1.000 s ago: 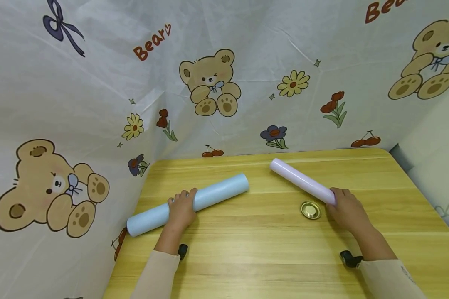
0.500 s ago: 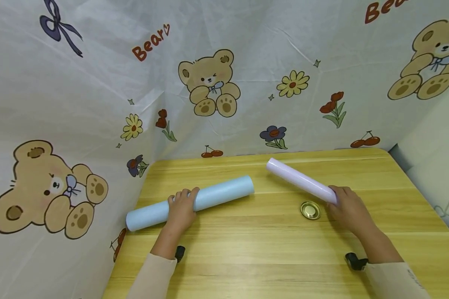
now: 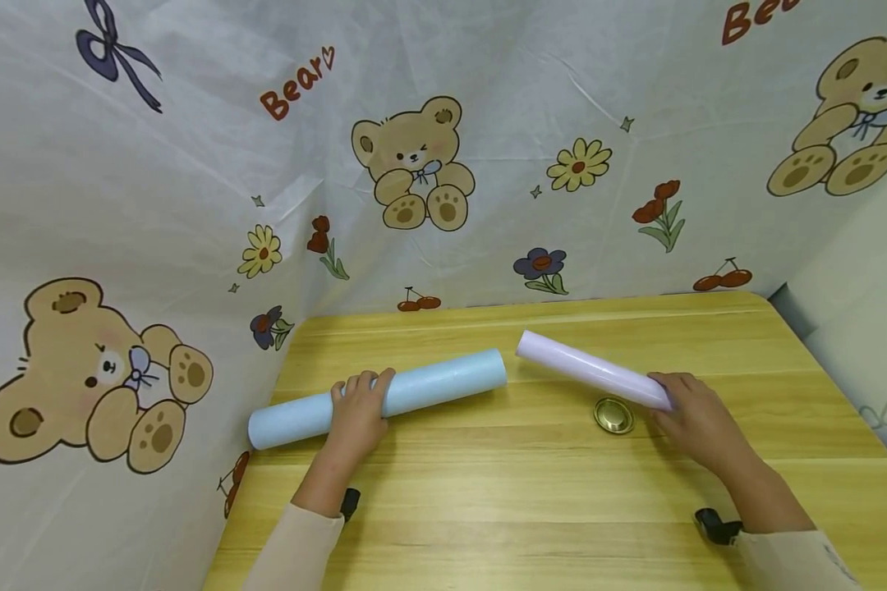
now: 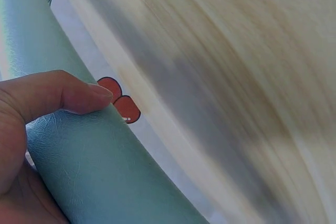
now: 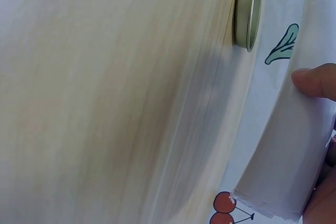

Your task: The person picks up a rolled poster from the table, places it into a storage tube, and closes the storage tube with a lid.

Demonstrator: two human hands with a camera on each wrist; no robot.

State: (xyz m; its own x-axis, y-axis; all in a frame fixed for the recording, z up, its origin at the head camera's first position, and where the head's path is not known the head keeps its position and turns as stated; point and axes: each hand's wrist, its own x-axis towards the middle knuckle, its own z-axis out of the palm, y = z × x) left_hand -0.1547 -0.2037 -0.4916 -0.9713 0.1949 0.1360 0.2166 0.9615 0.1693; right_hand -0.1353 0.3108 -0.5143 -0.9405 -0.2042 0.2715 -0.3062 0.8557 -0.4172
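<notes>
A light blue roll point(image 3: 384, 396) lies on the wooden table point(image 3: 532, 501) at the left. My left hand point(image 3: 357, 410) grips it near its middle, fingers curled over the top. The left wrist view shows my thumb pressed on the blue roll point(image 4: 89, 156). A pale lilac roll point(image 3: 587, 370) lies at the right, its far end pointing toward the blue roll's end. My right hand point(image 3: 698, 421) grips its near end. In the right wrist view a fingertip rests on the lilac roll point(image 5: 294, 150).
A round brass fitting point(image 3: 613, 415) is set into the tabletop just in front of the lilac roll, also seen as the brass fitting point(image 5: 247, 11). A bear-print cloth point(image 3: 443, 156) hangs behind and to the left. The table's left edge is close to the blue roll.
Both rolls have swung so their inner ends come closer together. The blue roll's right end dropped toward me; the lilac roll's far end moved left and nearer. Both hands kept their grips.
</notes>
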